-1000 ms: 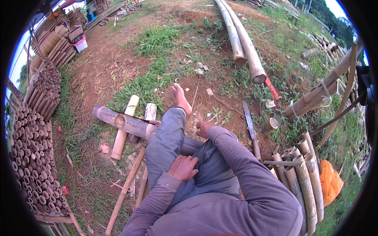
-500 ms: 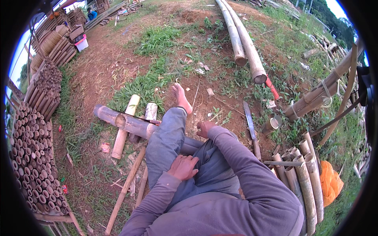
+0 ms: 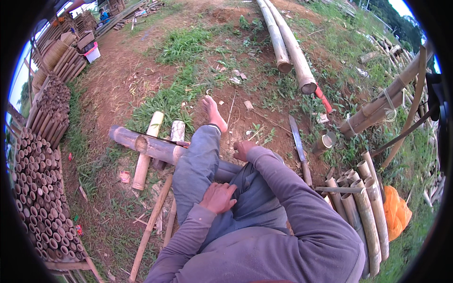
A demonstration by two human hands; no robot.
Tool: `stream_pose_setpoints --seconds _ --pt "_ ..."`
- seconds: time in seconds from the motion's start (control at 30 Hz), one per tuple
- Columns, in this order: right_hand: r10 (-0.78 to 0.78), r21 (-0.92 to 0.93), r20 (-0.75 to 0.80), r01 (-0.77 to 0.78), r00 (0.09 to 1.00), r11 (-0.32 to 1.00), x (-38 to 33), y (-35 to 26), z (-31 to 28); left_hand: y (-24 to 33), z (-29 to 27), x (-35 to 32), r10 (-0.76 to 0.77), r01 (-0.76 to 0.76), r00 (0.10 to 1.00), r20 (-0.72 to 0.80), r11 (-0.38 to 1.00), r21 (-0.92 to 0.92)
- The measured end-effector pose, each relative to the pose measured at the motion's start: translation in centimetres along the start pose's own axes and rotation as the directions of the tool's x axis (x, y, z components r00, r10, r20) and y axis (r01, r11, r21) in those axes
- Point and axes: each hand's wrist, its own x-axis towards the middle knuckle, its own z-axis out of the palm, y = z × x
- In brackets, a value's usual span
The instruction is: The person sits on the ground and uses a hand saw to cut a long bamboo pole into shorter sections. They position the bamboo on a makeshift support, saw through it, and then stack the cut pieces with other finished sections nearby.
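My left hand (image 3: 218, 198) lies on my grey-trousered thigh (image 3: 191, 184), fingers stretched out and slightly bent, holding nothing. Past my other knee hangs my right hand (image 3: 243, 150), its fingers loosely bent and apart; no object shows in it, though the fingertips are partly hidden. A thick bamboo pole (image 3: 160, 149) runs crosswise under my legs. It rests over a pale bamboo piece (image 3: 149, 151) and a shorter one (image 3: 178, 130). A dark, thin blade-like tool (image 3: 170, 141) lies along the pole. On the soil to the right is a long knife (image 3: 297, 139) with a wooden handle.
Cut bamboo tubes (image 3: 363, 207) stand at the right beside an orange bag (image 3: 395, 213). Tied poles (image 3: 373, 113) lean behind them. Two long poles (image 3: 293, 52) lie ahead near a red tube (image 3: 323, 100). Stacked bamboo sections (image 3: 45, 203) line the left.
The whole view has shifted slightly, with the ground things a little further left and up. My right hand has moved only slightly; the left hand stays on the thigh.
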Motion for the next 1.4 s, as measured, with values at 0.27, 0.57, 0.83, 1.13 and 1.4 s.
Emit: stream_pose_setpoints --seconds 0.27,0.57,0.83,1.13,1.4 --pt "-0.02 -0.009 -0.01 0.02 1.0 1.0 0.1 0.0 0.0 -0.1 0.1 0.0 -0.006 0.006 1.0 -0.006 1.0 -0.006" --pt "0.011 0.004 0.006 -0.011 1.0 1.0 -0.4 -0.4 -0.4 -0.3 0.5 0.1 -0.001 0.001 1.0 -0.009 1.0 0.008" --pt "0.001 0.009 0.026 -0.001 1.0 1.0 -0.9 -0.5 -1.0 -0.2 0.5 -0.2 0.012 -0.011 1.0 -0.025 1.0 0.029" --pt "-0.018 -0.195 0.016 0.021 1.0 0.981 -3.6 -2.7 -1.5 1.0 -0.3 -0.6 0.144 -0.193 0.918 -0.37 0.976 -0.097" --pt "-0.345 -0.459 -0.108 0.261 0.933 0.849 -4.1 -1.7 2.1 2.8 -3.0 -6.3 -0.01 -0.118 0.635 -0.772 0.987 -0.111"
